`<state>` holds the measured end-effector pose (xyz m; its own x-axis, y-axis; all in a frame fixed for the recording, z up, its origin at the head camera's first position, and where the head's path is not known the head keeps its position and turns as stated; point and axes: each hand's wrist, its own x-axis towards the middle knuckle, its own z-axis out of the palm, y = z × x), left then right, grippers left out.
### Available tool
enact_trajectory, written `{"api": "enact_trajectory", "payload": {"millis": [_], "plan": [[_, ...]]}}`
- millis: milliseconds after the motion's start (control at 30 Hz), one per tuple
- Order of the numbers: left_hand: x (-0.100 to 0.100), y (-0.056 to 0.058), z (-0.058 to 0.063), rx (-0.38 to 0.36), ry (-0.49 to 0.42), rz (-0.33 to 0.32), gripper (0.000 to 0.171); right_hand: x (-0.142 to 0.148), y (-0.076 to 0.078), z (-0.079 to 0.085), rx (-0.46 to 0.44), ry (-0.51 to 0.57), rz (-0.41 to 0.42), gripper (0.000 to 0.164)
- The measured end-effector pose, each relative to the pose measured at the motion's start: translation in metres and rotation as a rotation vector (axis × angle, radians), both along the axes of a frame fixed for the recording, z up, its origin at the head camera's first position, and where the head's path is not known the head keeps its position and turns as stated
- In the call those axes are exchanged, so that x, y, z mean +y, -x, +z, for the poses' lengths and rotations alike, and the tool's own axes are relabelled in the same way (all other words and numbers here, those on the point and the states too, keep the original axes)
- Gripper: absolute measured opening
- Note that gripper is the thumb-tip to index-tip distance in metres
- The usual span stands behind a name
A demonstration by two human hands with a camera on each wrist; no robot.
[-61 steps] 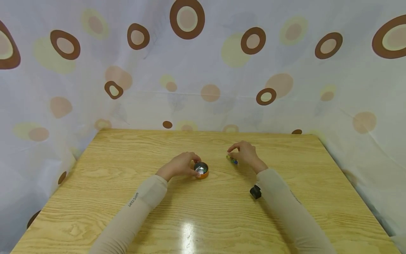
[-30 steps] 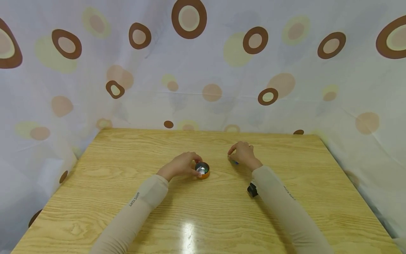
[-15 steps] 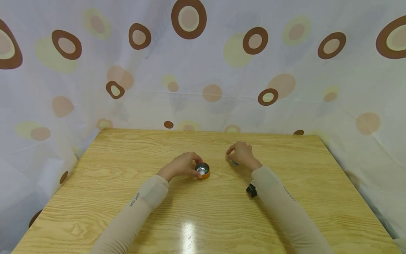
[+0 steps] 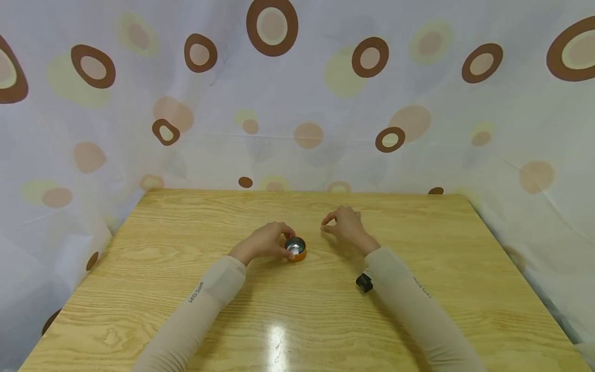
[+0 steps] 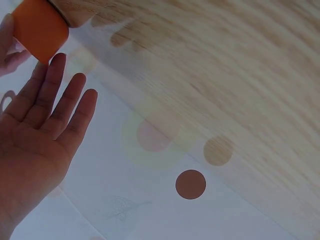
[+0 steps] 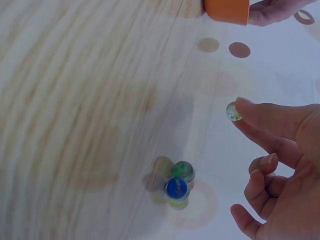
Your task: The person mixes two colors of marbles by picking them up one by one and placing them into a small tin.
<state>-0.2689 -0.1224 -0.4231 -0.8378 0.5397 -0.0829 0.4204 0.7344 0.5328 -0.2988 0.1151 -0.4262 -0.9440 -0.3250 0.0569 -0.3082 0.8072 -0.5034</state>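
Observation:
Near the middle of the table a small orange bowl [image 4: 298, 256] with a shiny metal inside stands upright. My left hand [image 4: 267, 241] holds it at the rim between thumb and fingers; its orange wall [image 5: 41, 30] also shows in the left wrist view. To the right of the bowl, my right hand [image 4: 348, 226] is above the table. Thumb and forefinger pinch a clear glass marble [image 6: 233, 111] with green-yellow inside. Below that hand lie a blue marble [image 6: 177, 188], a green marble [image 6: 183, 170] and a yellowish marble [image 6: 178, 204], touching or close together; the head view hides them.
The wooden table [image 4: 223, 320] reflects a bright light near its front. A patterned curtain [image 4: 297, 93] hangs along the back and sides. A small black device [image 4: 364, 282] sits at the right wrist.
My right hand has lifted a marble from the group and moved left toward the bowl. My left hand and the bowl stay in place.

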Motion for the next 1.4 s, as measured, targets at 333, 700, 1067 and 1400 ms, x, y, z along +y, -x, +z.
{"api": "enact_trajectory", "payload": {"millis": [333, 700, 1067, 1400], "plan": [[0.0, 0.001, 0.0, -0.028, 0.0, 0.008, 0.048, -0.011, -0.012, 0.005, 0.038, 0.031, 0.027, 0.015], [-0.001, 0.001, 0.001, -0.033, 0.0, 0.004, 0.047, -0.022, -0.022, 0.011, 0.072, 0.033, 0.072, 0.014], [0.0, 0.001, 0.002, -0.021, -0.004, -0.014, 0.045, -0.034, -0.029, 0.011, 0.066, 0.029, 0.08, 0.014], [-0.001, 0.002, 0.0, -0.035, -0.009, -0.008, 0.047, -0.043, -0.032, 0.007, 0.081, 0.011, 0.115, 0.017]]}}
